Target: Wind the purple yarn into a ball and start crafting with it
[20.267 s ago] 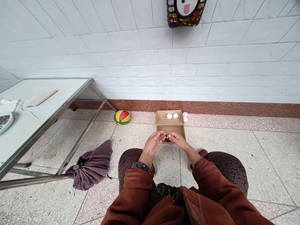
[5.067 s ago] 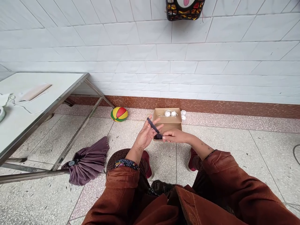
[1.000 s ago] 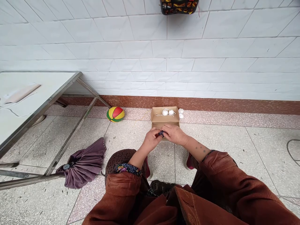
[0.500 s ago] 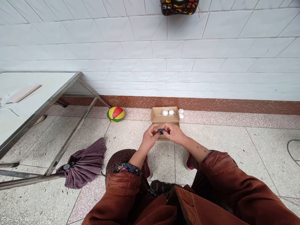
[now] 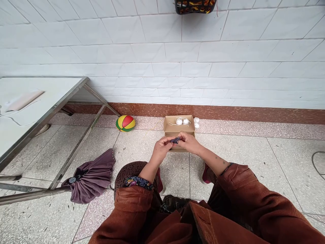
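Between my two hands is a small dark grey-purple bundle that looks like twisted yarn. My left hand pinches its left end between thumb and fingers. At the other end, my right hand grips it, fingers closed. Both hands are above an open cardboard box, hiding part of its inside. Two white balls of string lie in the raised back part of the box, with loose ends trailing.
Small white round pieces sit at the box's right side. A yellow, red and green ball lies by the wall. Left are a metal-framed table and a folded purple umbrella. A black basket shows at the top.
The dark bundle has turned and shows more between my fingers. My right hand has shifted slightly up and right, while my left hand has barely moved.
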Demonstrator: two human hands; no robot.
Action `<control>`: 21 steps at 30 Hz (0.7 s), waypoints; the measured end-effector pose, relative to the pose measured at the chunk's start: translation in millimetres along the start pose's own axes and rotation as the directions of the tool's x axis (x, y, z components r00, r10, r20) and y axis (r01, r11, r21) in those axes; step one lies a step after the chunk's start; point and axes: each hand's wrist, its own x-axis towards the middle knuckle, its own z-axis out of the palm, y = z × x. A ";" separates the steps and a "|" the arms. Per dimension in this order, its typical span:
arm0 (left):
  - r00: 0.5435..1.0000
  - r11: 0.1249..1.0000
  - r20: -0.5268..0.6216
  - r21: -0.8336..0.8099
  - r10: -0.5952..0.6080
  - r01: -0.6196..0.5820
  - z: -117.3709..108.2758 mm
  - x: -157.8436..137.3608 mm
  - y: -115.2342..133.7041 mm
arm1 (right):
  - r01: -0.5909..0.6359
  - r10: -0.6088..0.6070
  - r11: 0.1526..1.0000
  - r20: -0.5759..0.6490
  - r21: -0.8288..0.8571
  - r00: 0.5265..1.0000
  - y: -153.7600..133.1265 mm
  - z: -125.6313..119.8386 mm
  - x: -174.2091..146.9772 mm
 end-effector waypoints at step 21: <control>0.980 0.960 0.012 0.202 0.198 -0.196 -2.0 1.0 3.0 | -0.111 0.058 0.950 0.184 0.291 0.981 2.1 -1.5 1.7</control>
